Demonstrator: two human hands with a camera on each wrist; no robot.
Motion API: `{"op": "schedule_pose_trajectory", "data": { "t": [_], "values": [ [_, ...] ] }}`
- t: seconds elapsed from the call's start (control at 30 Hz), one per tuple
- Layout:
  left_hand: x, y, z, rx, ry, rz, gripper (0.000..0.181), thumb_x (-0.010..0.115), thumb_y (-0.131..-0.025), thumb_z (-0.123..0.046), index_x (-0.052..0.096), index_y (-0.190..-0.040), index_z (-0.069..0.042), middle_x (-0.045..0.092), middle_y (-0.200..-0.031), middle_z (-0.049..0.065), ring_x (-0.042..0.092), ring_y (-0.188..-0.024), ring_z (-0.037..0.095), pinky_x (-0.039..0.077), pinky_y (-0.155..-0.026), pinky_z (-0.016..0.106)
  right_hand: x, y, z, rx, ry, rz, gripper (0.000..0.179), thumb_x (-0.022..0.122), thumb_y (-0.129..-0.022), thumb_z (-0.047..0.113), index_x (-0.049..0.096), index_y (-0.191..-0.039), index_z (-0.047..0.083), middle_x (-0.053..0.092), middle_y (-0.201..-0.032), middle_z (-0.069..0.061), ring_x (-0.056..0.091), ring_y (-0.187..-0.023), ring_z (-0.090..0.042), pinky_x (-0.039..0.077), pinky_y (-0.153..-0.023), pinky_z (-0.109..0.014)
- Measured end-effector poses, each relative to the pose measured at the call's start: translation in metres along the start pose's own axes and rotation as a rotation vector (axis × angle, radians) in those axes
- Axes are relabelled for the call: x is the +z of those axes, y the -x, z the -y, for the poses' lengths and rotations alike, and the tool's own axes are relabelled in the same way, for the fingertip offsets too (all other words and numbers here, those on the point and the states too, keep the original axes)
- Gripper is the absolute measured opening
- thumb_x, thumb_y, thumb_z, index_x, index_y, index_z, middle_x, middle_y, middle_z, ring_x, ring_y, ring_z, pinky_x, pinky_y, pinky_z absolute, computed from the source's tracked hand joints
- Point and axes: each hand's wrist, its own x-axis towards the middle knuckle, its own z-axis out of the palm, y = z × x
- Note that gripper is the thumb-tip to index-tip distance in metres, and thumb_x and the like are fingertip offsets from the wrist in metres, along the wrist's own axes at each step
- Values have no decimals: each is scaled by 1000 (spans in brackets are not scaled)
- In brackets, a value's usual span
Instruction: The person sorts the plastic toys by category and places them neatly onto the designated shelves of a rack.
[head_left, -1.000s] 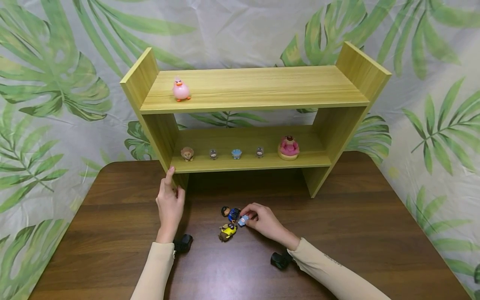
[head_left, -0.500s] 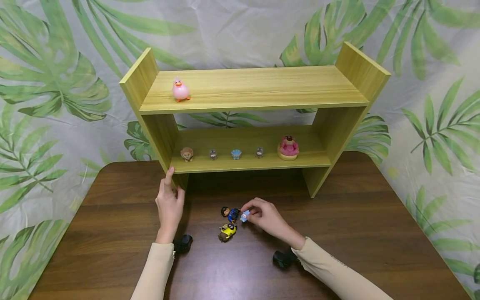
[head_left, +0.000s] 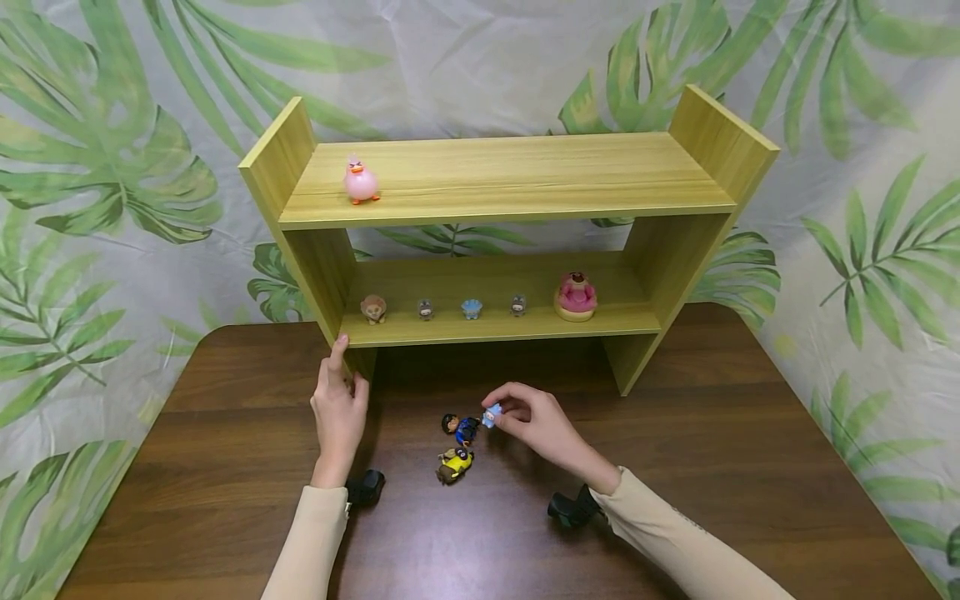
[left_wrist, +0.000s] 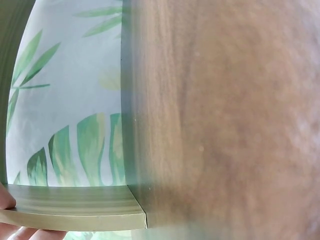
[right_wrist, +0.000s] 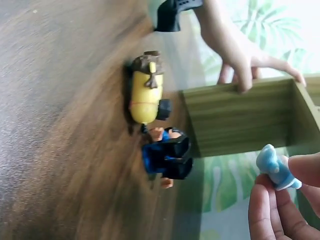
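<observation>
My right hand pinches a small light-blue figurine between thumb and fingers, over the table in the head view. The right wrist view shows this blue figurine at the fingertips. With thumb and fingers on either side, my left hand grips the lower left side panel of the wooden shelf; the panel's edge shows in the left wrist view. Left of the right hand, a dark-haired figurine in blue and a yellow figurine with brown parts lie on the table.
A pink duck figure stands on the top board at left. Along the middle board are a lion-like figurine, two small grey figurines, a blue one and a pink bear-like figure. Leaf-patterned cloth hangs behind the brown table.
My right hand has lifted the light-blue figurine from beside the lying figurines and moved it slightly toward the shelf. The left hand has stayed on the panel.
</observation>
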Motion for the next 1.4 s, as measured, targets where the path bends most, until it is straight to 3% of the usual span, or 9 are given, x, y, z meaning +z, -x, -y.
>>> {"op": "schedule_pose_trajectory", "data": {
  "t": [0.4,0.67,1.07,1.4],
  "values": [
    [0,0,-1,3,2,2,79,54,-82,14,31,-142,-32,44,-83,15,34,-57,21,33,-50,40,-10,-3,17,-18,-46,-35,17,63,-89,0,64,-106,0,62,-105,-20,62,-89,-26,51,-76,-27],
    [-1,0,-1,6,6,4,80,54,-82,14,31,-142,-32,44,-83,16,34,-58,20,32,-51,40,-19,-5,29,-39,-72,-66,18,66,-88,2,64,-106,3,64,-102,-11,63,-90,-26,52,-77,-29],
    [-1,-1,-1,7,1,0,79,54,-82,14,31,-142,-32,44,-83,16,34,-57,21,32,-50,40,-25,-7,44,-64,-95,-74,18,63,-90,1,64,-107,1,62,-104,-13,65,-85,-30,51,-77,-28],
    [-1,-1,-2,7,-4,-1,78,54,-83,13,31,-142,-33,44,-83,16,34,-57,21,32,-50,40,-35,-11,61,-112,-91,-85,18,62,-91,3,64,-109,0,62,-105,-13,64,-86,-24,52,-75,-30]
  ]
}}
